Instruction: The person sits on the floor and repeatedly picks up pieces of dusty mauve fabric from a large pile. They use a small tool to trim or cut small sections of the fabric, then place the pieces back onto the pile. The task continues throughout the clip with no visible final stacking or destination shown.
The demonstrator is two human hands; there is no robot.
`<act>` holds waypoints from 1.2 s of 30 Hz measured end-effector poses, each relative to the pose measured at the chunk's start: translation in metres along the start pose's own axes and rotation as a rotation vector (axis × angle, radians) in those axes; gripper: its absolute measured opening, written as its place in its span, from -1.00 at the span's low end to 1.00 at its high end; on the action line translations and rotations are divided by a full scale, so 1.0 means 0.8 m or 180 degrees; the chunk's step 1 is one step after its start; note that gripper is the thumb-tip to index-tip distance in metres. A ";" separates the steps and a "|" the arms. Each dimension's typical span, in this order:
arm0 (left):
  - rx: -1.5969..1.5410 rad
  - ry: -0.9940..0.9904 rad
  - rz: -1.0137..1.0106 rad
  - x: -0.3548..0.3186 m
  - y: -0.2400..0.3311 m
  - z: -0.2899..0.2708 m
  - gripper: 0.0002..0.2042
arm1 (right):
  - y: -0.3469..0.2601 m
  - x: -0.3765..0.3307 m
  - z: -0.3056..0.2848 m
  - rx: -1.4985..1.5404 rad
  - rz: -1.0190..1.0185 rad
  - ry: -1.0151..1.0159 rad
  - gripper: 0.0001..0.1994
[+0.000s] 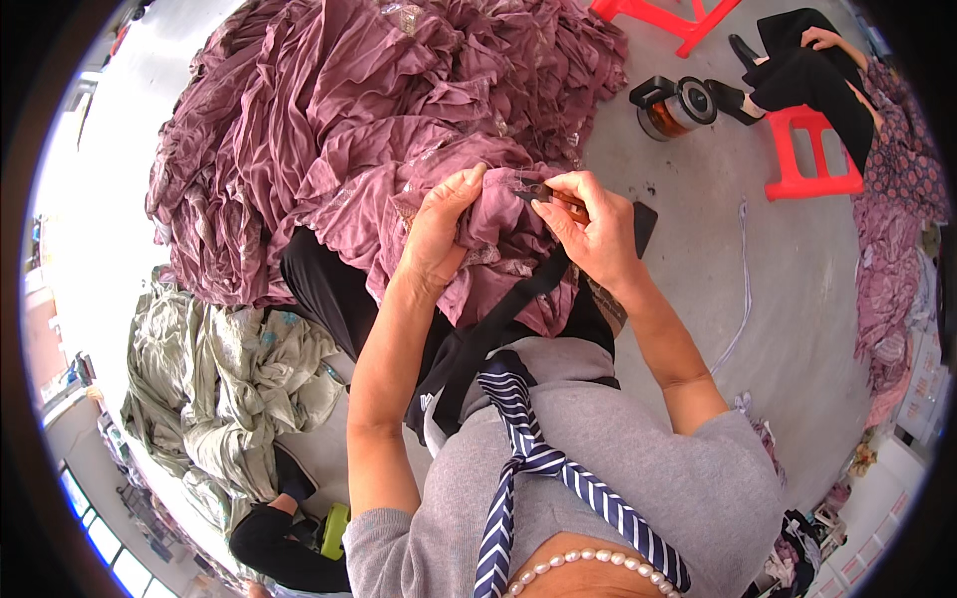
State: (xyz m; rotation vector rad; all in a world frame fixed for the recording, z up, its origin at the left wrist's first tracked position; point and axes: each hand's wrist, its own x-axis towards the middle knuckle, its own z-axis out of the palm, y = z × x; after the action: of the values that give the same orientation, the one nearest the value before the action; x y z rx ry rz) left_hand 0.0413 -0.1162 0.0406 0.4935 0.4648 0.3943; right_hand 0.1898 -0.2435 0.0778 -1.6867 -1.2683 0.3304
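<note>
Mauve cloth [329, 120] lies in a big heap in front of me and spills over my lap. My left hand [442, 224] is closed on a fold of it, thumb pressed against the fingers. In my right hand [598, 224] is a small pair of thread snips [558, 202] with brownish handles and dark blades. The blade tips point left, at the cloth edge between my hands, where fine loose threads show. Whether the blades touch a thread is too small to tell. A black strap [508, 309] runs across my lap below the cloth.
Pale green cloth [219, 379] is heaped at the left, near another person's dark-clad leg [289, 548]. A glass kettle [678, 108] with amber liquid stands on the floor at the right. Beyond it, a person in black trousers [817, 85] sits by a red stool [812, 154]. A white cord [743, 279] trails across the floor.
</note>
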 end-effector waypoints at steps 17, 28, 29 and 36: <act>0.0110 0.0344 -0.0016 -0.004 0.008 0.018 -0.84 | -0.016 0.017 -0.004 0.0895 0.0795 -0.0138 -0.65; -0.0235 0.0221 -0.0088 0.001 0.001 -0.008 -0.73 | -0.002 0.037 -0.011 0.0886 0.0581 0.0464 -0.80; -0.0314 0.0178 -0.0101 0.000 0.001 -0.008 -0.72 | -0.011 0.029 -0.014 0.0446 0.0568 0.0303 -0.77; -0.0465 0.0244 -0.0156 0.005 -0.004 -0.015 -0.72 | 0.003 -0.011 0.005 0.0089 0.0179 0.0137 -0.74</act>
State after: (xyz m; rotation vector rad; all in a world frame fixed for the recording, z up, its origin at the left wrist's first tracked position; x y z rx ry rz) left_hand 0.0391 -0.1122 0.0280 0.3258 0.5173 0.3979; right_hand 0.1848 -0.2488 0.0713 -1.6994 -1.1814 0.3421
